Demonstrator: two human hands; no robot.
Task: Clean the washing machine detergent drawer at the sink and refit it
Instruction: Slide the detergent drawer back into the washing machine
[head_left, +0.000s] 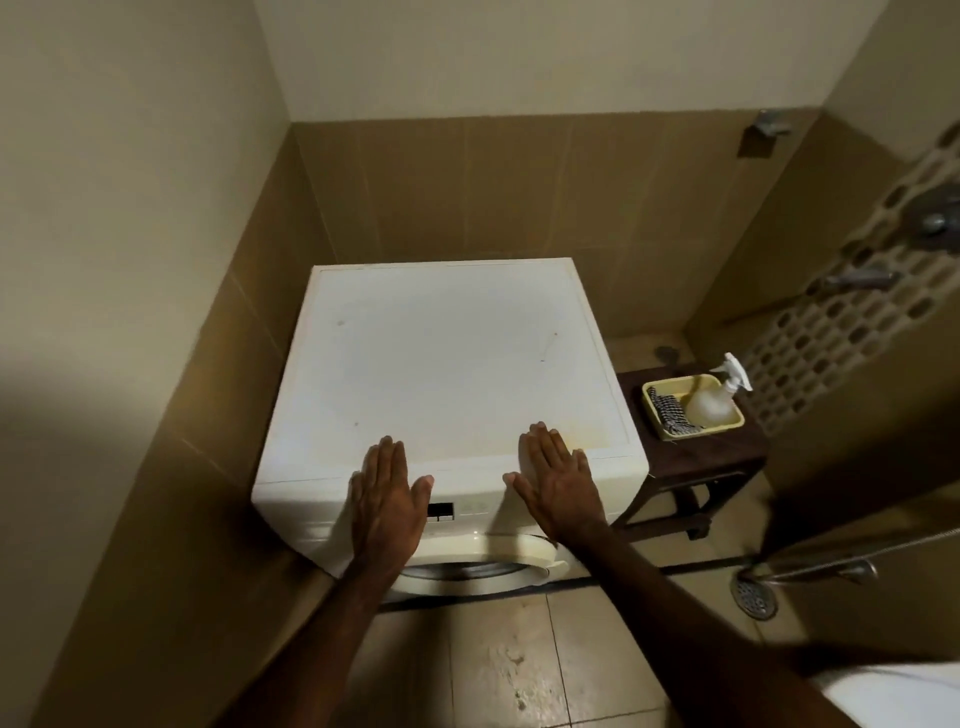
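two bare forearms, no sleeves, hand (387, 499) ringless

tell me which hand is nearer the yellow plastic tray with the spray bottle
Right. The right hand lies flat on the washer's front right, nearer the yellow plastic tray; the left hand lies further left.

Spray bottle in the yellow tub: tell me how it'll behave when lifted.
The spray bottle leans in the yellow tub beside the checked cloth, so it probably tips easily. Its translucent plastic body suggests it is light, perhaps squashy. The narrow neck under the trigger looks like the surest grip.
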